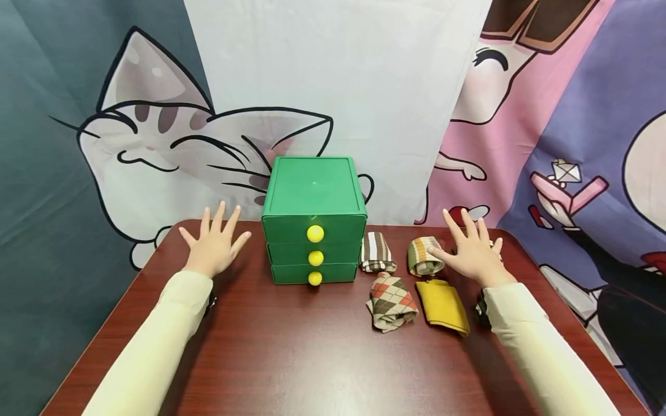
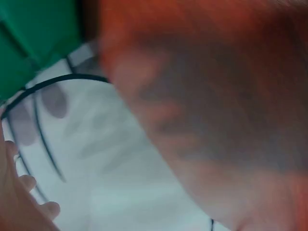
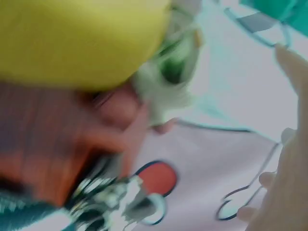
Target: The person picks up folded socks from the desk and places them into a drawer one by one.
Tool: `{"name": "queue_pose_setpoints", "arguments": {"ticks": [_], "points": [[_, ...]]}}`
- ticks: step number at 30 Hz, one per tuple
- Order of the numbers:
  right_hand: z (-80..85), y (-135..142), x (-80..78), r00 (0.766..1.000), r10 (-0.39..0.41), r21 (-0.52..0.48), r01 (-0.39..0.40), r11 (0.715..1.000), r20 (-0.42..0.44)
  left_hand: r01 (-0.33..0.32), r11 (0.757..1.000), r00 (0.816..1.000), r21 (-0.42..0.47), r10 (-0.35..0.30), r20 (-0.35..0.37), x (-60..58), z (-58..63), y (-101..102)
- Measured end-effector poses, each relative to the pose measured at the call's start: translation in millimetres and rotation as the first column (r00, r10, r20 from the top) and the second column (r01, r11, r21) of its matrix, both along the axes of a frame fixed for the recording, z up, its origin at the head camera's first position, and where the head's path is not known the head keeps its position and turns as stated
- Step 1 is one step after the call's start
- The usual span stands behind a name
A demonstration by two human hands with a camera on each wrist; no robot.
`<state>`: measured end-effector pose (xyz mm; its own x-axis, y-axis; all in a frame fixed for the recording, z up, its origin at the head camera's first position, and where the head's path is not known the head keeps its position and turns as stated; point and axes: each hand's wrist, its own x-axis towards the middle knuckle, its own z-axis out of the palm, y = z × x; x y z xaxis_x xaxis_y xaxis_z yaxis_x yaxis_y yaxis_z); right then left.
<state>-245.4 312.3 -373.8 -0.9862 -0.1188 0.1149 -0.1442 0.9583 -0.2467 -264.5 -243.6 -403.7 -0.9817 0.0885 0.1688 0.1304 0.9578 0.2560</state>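
Note:
In the head view my left hand (image 1: pixel 212 245) is held out with fingers spread, left of a green box of drawers (image 1: pixel 314 188) and holding nothing. My right hand (image 1: pixel 476 254) is spread the same way, beside and partly in front of a rolled striped cloth (image 1: pixel 424 257). Near it lie a folded yellow cloth (image 1: pixel 443 306), an argyle-patterned cloth (image 1: pixel 391 303) and a brown-and-white striped cloth (image 1: pixel 377 252). Dark patterned cloth (image 1: pixel 483 309) shows partly behind my right wrist. The yellow cloth (image 3: pixel 72 45) is large and blurred in the right wrist view.
Three drawers, each with a yellow knob (image 1: pixel 314 234), face me. They appear closed. The reddish-brown table (image 1: pixel 312 352) ends against a printed cartoon curtain (image 1: pixel 343 75). Patterned cloth (image 3: pixel 110 204) shows low in the right wrist view.

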Motion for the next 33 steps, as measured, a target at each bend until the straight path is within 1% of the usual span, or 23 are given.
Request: {"name": "queue_pose_setpoints", "arguments": {"ticks": [2, 3, 5, 7, 10, 12, 14, 15, 17, 18, 20, 22, 23, 25, 26, 28, 30, 32, 33], "points": [[6.2, -9, 7.3, 0.998, 0.022, -0.046, -0.025, 0.999, -0.062, 0.009, 0.999, 0.997, 0.041, -0.005, -0.082, 4.3, 7.4, 2], [8.3, -14, 10.8, 0.995, 0.033, -0.077, -0.041, 0.996, -0.097, 0.014, 0.998, 0.992, 0.06, -0.006, -0.129, 6.8, 11.2, 4], [13.5, -28, 19.4, 0.984, 0.054, -0.152, -0.081, 0.985, -0.172, 0.034, 0.995, 0.974, 0.089, -0.013, -0.227, 12.2, 18.2, 7], [16.3, -42, 26.4, 0.965, 0.075, -0.228, -0.134, 0.964, -0.25, 0.07, 0.992, 0.945, 0.109, -0.031, -0.325, 16.6, 24.8, 10], [19.7, -66, 36.5, 0.927, 0.103, -0.307, -0.222, 0.925, -0.36, 0.146, 0.984, 0.886, 0.106, -0.082, -0.457, 21.2, 34.1, 16], [21.3, -82, 42.5, 0.905, 0.12, -0.352, -0.277, 0.894, -0.408, 0.202, 0.976, 0.843, 0.085, -0.129, -0.523, 21.3, 40.1, 20], [22.5, -97, 48.0, 0.888, 0.14, -0.394, -0.33, 0.858, -0.439, 0.255, 0.965, 0.809, 0.056, -0.181, -0.559, 21.2, 46.4, 25], [23.1, -104, 50.2, 0.883, 0.151, -0.417, -0.353, 0.837, -0.445, 0.276, 0.96, 0.799, 0.039, -0.207, -0.565, 21.3, 49.6, 28], [23.9, -119, 53.7, 0.89, 0.174, -0.471, -0.378, 0.797, -0.421, 0.312, 0.95, 0.786, 0.003, -0.256, -0.563, 21.1, 55.1, 33], [24.0, -126, 54.5, 0.896, 0.186, -0.499, -0.386, 0.776, -0.404, 0.325, 0.946, 0.786, -0.011, -0.277, -0.553, 21.3, 57.7, 36], [25.5, -139, 56.6, 0.918, 0.21, -0.561, -0.375, 0.738, -0.337, 0.348, 0.937, 0.793, -0.031, -0.312, -0.523, 21.4, 61.9, 40], [25.9, -152, 57.2, 0.939, 0.234, -0.621, -0.342, 0.705, -0.251, 0.362, 0.931, 0.809, -0.04, -0.335, -0.483, 20.9, 65.7, 43], [25.8, -158, 56.7, 0.945, 0.25, -0.652, -0.326, 0.685, -0.21, 0.366, 0.93, 0.818, -0.04, -0.342, -0.462, 20.5, 67.4, 45], [25.8, -169, 54.8, 0.949, 0.286, -0.71, -0.291, 0.642, -0.131, 0.371, 0.928, 0.839, -0.035, -0.351, -0.416, 19.8, 70.5, 48], [25.4, -175, 52.8, 0.947, 0.306, -0.74, -0.274, 0.614, -0.097, 0.37, 0.928, 0.85, -0.033, -0.353, -0.392, 19.4, 71.8, 49], [24.4, -186, 48.4, 0.935, 0.352, -0.804, -0.239, 0.545, -0.04, 0.367, 0.93, 0.868, -0.031, -0.355, -0.347, 18.9, 73.9, 51], [25.1, -198, 44.4, 0.918, 0.397, -0.862, -0.189, 0.47, 0.015, 0.365, 0.93, 0.882, -0.031, -0.357, -0.308, 18.7, 75.2, 51], [24.9, -209, 40.5, 0.901, 0.431, -0.898, -0.144, 0.416, 0.055, 0.367, 0.93, 0.889, -0.031, -0.36, -0.283, 19.0, 76.3, 52], [24.9, -214, 39.0, 0.894, 0.443, -0.91, -0.125, 0.396, 0.07, 0.368, 0.929, 0.891, -0.03, -0.362, -0.275, 19.2, 76.7, 52]]}}
